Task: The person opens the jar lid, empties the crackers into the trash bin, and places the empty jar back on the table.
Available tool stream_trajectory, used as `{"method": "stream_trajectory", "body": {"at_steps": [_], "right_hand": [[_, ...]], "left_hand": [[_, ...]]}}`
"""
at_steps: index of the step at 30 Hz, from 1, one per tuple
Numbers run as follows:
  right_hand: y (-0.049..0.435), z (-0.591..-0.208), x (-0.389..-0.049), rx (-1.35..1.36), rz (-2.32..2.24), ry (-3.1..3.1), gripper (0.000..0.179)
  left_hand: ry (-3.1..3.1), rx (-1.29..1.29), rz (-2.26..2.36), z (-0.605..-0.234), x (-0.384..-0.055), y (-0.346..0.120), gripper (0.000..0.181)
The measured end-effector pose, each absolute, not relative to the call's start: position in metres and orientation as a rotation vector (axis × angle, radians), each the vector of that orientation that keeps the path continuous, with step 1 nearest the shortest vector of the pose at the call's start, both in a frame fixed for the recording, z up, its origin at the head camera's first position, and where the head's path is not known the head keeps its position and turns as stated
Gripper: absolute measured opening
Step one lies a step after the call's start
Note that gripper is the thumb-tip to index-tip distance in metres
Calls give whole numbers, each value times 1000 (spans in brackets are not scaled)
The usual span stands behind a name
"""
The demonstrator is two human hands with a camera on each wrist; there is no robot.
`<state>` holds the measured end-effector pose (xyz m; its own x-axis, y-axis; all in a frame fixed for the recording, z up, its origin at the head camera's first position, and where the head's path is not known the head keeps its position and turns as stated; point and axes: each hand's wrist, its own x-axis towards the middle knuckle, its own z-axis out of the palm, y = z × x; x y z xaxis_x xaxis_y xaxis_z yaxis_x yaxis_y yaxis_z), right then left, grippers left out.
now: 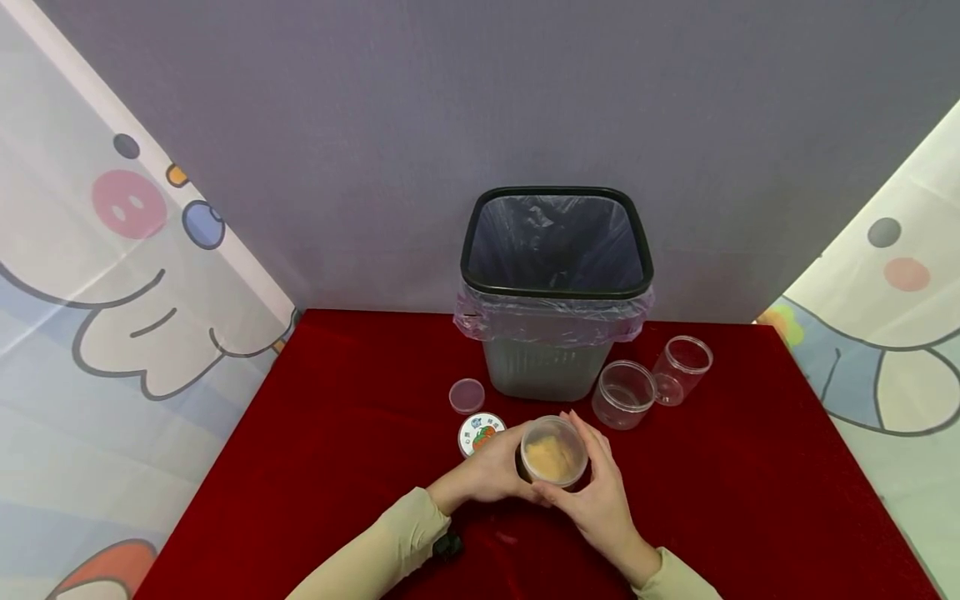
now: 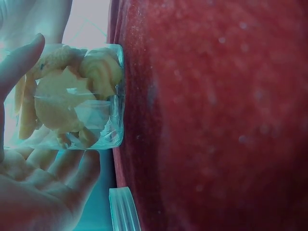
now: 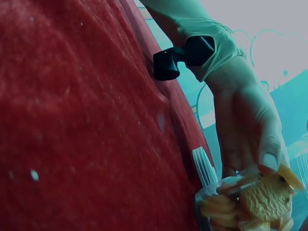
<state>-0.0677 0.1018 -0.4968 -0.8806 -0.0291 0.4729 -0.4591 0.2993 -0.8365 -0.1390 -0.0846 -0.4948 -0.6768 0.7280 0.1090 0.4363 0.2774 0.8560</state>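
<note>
A clear plastic jar stands low over the red cloth, filled with pale yellow snack pieces, some round and some ridged. My left hand grips it from the left, and my right hand holds its right side with thumb and fingers spread around it. In the right wrist view, the left thumb lies against the wall of the jar. A white lid with a printed picture lies just behind the left hand, partly covered by it. Further back lies a thin clear disc-shaped lid.
A dark-rimmed bin with a thin plastic liner stands behind the hands. To its right are a wide clear jar and a narrower clear jar. A grey wall closes off the back of the red-covered table.
</note>
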Motion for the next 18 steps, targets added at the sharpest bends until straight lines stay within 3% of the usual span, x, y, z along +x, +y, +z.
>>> {"method": "stream_trajectory", "body": {"at_steps": [18], "right_hand": [[128, -488, -84, 721, 1766, -2299, 102]], "left_hand": [[2249, 1075, 1349, -495, -139, -85, 96]]}}
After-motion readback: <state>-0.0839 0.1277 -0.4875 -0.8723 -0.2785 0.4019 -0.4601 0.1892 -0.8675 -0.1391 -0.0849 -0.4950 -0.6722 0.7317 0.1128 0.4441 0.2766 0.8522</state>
